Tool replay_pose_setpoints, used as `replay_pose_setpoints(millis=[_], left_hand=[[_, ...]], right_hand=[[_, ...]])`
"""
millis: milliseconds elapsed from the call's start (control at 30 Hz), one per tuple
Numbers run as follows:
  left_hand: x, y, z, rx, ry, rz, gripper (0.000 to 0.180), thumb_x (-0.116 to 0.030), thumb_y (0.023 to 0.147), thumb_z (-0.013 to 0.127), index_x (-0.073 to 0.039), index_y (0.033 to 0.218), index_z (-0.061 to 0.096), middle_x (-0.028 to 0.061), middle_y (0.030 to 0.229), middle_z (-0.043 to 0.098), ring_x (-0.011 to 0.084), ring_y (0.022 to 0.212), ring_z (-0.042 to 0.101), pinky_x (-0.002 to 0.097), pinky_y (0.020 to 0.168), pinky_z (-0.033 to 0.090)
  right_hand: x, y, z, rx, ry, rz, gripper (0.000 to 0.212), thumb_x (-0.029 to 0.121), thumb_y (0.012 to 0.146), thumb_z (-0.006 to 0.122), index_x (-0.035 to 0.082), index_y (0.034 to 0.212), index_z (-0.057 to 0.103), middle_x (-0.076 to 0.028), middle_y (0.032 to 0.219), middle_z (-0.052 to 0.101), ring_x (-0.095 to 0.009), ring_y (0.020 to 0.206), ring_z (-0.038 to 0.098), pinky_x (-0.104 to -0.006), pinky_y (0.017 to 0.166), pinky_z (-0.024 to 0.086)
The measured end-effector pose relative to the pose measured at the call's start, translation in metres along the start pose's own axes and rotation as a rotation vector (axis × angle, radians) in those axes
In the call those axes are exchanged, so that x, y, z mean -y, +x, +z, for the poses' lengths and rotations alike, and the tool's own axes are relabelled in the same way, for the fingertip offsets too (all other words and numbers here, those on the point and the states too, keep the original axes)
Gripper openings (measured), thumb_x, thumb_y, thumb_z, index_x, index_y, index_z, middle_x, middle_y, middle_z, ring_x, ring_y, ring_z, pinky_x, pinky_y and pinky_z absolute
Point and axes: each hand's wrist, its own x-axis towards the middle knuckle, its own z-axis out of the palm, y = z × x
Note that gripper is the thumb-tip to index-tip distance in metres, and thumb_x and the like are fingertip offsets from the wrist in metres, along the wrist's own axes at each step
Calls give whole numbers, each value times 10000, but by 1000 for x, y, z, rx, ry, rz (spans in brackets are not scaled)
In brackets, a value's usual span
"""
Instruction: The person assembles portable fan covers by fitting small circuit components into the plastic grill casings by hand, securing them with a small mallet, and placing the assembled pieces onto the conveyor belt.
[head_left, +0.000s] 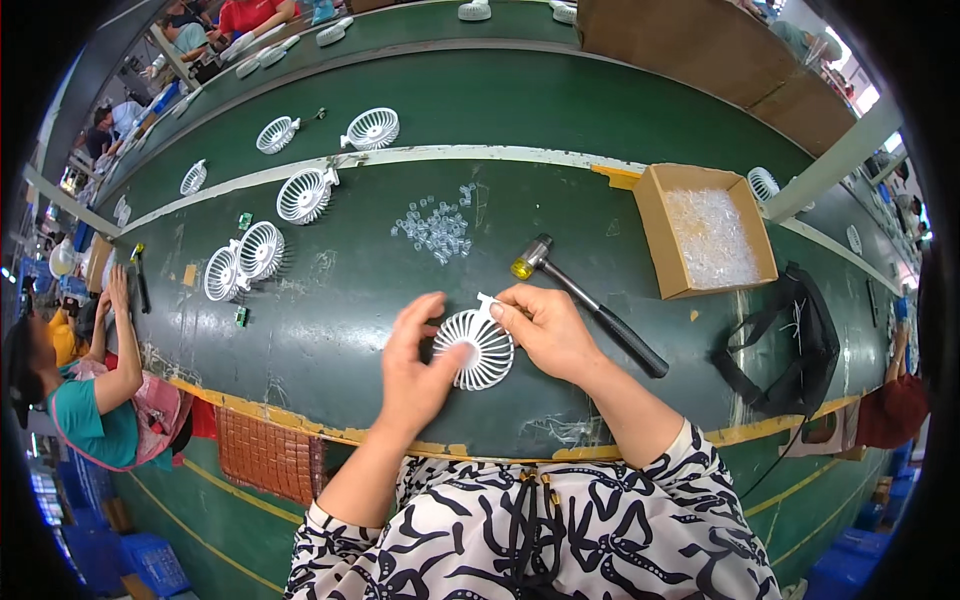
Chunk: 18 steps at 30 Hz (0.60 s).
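Observation:
A white round fan grille [487, 350] with curved ribs is tilted just above the green table in front of me. My right hand [546, 330] pinches the short neck at its top between thumb and fingers. My left hand [418, 365] is at the grille's left side, its fingers apart and bent near the rim. Its thumb, smeared by motion, lies over the grille's centre; whatever is under the thumb is hidden. Beyond my hands lies a loose pile of small clear plastic pieces [438, 230]. A hammer [590, 304] with a yellow-tipped head and black handle rests right of my right hand.
A cardboard box [662, 240] of clear pieces stands at the back right, near a black bag [785, 345]. More white grilles [262, 250] and small green circuit boards [241, 316] lie left. A conveyor belt [480, 100] runs behind. Another person [105, 390] works at far left.

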Motion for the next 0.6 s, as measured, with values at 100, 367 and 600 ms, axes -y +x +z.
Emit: replay_pose_setpoints(millis=[100,367,600], left_hand=[[8,35,-9,-216,146,-69,201,-76,909,684,43,1071,688,108,955,682,148,776,635,281,703,524],[21,100,-15,-149,518,-134,191,-98,838,743,30,977,713,164,852,694,210,710,667,341,668,534],[15,92,-26,-112,297,-286,127,-79,844,748,20,920,723,105,780,703,168,696,649,293,667,508]], right_hand=[[-18,2,-2,-58,134,-42,213,167,967,635,-40,957,682,-17,685,635,-58,608,522,-270,543,420],[-14,0,-7,24,70,-70,222,187,1005,609,-26,1028,663,20,761,627,-31,651,530,-213,582,438],[-7,-2,-5,-16,93,-43,197,156,957,646,-37,973,683,-47,657,617,-83,592,536,-279,547,430]])
